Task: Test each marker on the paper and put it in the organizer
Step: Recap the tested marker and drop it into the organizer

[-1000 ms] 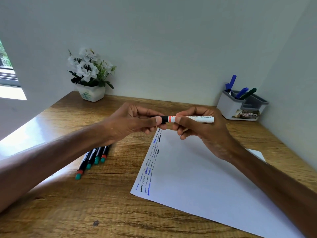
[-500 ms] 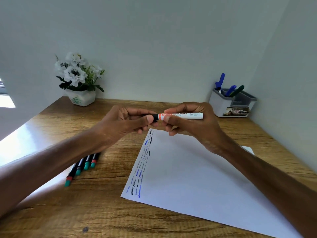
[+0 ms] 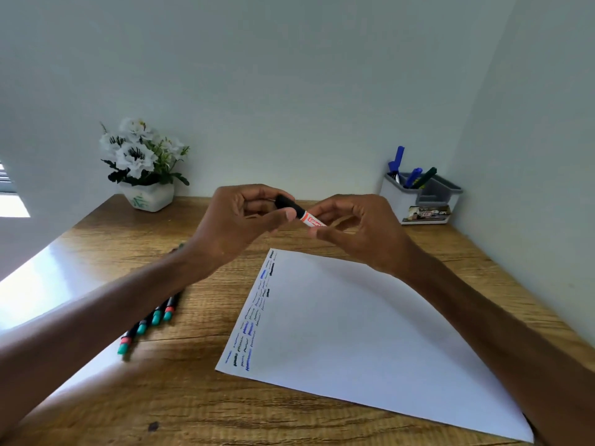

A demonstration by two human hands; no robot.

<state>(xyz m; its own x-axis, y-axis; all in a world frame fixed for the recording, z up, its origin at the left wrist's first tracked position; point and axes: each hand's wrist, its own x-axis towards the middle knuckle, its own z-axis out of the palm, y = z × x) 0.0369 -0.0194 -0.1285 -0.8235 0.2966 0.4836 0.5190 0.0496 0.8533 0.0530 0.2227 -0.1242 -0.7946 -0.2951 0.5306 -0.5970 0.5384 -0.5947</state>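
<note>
light, stiff marker: left hand pinches its black cap, right hand pinches the probably slick barrel; grip there firmly.

A wooden desk sits in a corner between a plain pale back wall and a right wall. A window shows at the far left edge. A bright glare lies on the desk's left side. A flowerpot stands back left.

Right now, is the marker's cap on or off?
On. The black cap meets the orange band of the marker, no tip showing; left hand pinches the cap, right hand holds the barrel.
</note>
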